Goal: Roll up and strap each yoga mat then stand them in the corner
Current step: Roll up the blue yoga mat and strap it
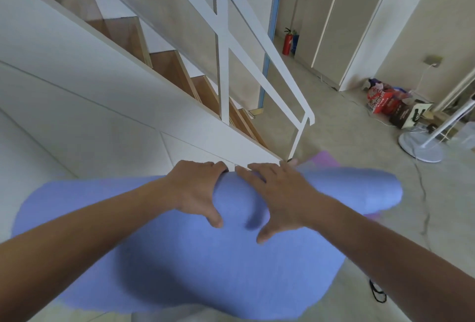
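A blue yoga mat (195, 265) lies on the floor in front of me, its far end wound into a thick roll (347, 188). My left hand (198, 188) grips the roll with the fingers curled over its far side and the thumb on the near side. My right hand (280, 193) lies over the top of the roll beside it, fingers spread across the far side and thumb down on the near side. A pink mat (325, 158) shows just beyond the roll, mostly hidden by it.
A white staircase wall and railing (295, 105) rise right behind the roll. To the right on the floor stand a fan base (420, 145), bags (385, 102) and a trailing cable (424, 193). A black strap-like loop (377, 293) lies by my right forearm.
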Motion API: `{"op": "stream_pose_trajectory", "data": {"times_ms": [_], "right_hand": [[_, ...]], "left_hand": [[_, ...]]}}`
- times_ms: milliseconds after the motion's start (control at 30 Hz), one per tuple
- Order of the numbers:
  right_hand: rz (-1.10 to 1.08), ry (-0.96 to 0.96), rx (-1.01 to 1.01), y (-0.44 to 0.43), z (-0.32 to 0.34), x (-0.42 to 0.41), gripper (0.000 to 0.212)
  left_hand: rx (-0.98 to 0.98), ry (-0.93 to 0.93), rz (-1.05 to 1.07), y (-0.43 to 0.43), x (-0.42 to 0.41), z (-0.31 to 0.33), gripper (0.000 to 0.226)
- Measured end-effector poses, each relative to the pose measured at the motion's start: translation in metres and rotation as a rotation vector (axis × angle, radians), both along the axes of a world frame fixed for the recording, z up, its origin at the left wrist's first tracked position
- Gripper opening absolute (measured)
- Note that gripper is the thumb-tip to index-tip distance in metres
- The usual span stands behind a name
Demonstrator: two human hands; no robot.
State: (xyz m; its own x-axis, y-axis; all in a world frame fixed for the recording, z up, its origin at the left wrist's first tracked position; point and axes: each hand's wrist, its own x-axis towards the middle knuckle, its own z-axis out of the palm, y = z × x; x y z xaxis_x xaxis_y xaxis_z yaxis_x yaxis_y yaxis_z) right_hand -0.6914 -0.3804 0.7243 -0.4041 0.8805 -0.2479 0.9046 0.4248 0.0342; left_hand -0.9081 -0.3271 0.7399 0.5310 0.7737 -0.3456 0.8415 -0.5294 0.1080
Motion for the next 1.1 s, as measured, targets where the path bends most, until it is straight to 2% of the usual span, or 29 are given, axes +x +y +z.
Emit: {"op": "stream_pose_trajectory", "data": {"times_ms": [67,133,233,300,367,433,500,533,600,667,733,833,900,967,1033,1100], "right_hand": [[0.015,-0.054,0.073,-0.007,-0.006,-0.006,0.142],[0.019,-0.029,0.089,-0.007,-0.010,-0.007,0.134],[-0.032,0.036,-0.005,-0.004,-0.010,-0.007,0.115],[-0.102,0.096,-0.072,0.002,-0.004,-0.006,0.105],[-0.170,0.175,-0.141,0.010,0.004,-0.002,0.096],[-0.220,0.236,-0.226,0.017,0.011,0.002,0.090],[-0.235,0.267,-0.257,0.019,0.012,0.006,0.089],[-0.229,0.272,-0.250,0.018,0.012,0.007,0.092],[-0.184,0.224,-0.195,0.012,0.010,0.007,0.113],[-0.090,0.056,-0.059,0.003,0.002,0.004,0.138],[-0.030,-0.060,0.091,-0.007,-0.009,-0.001,0.147],[0.009,-0.072,0.196,-0.005,-0.016,0.000,0.137],[0.049,-0.076,0.178,-0.001,-0.012,0.003,0.123],[0.029,-0.075,0.114,0.006,-0.007,0.005,0.112],[-0.049,-0.038,0.041,0.014,-0.001,0.006,0.107],[-0.155,0.039,-0.044,0.022,0.006,0.010,0.103]], "left_hand": [[-0.223,-0.049,0.075,0.008,-0.002,0.003,0.089],[-0.385,-0.059,0.111,0.012,-0.002,0.008,0.088],[-0.475,-0.041,0.091,0.011,0.002,0.014,0.098],[-0.325,0.067,-0.022,0.002,0.005,0.017,0.124],[0.010,0.204,-0.195,-0.009,0.008,0.013,0.143],[0.259,0.244,-0.280,-0.017,0.010,0.006,0.145],[0.309,0.185,-0.263,-0.013,0.010,0.001,0.131],[0.290,0.143,-0.243,-0.010,0.009,-0.001,0.121],[0.199,0.086,-0.188,-0.001,0.006,-0.004,0.108],[0.028,0.020,-0.079,0.008,0.004,-0.005,0.103],[-0.189,-0.079,0.050,0.014,0.006,-0.001,0.100],[-0.387,-0.152,0.125,0.021,0.011,-0.002,0.096],[-0.464,-0.160,0.131,0.024,0.014,0.001,0.097],[-0.499,-0.151,0.115,0.023,0.015,0.007,0.106],[-0.328,-0.015,-0.006,0.016,0.018,0.012,0.127],[0.038,0.166,-0.188,0.004,0.021,0.010,0.143]]}}
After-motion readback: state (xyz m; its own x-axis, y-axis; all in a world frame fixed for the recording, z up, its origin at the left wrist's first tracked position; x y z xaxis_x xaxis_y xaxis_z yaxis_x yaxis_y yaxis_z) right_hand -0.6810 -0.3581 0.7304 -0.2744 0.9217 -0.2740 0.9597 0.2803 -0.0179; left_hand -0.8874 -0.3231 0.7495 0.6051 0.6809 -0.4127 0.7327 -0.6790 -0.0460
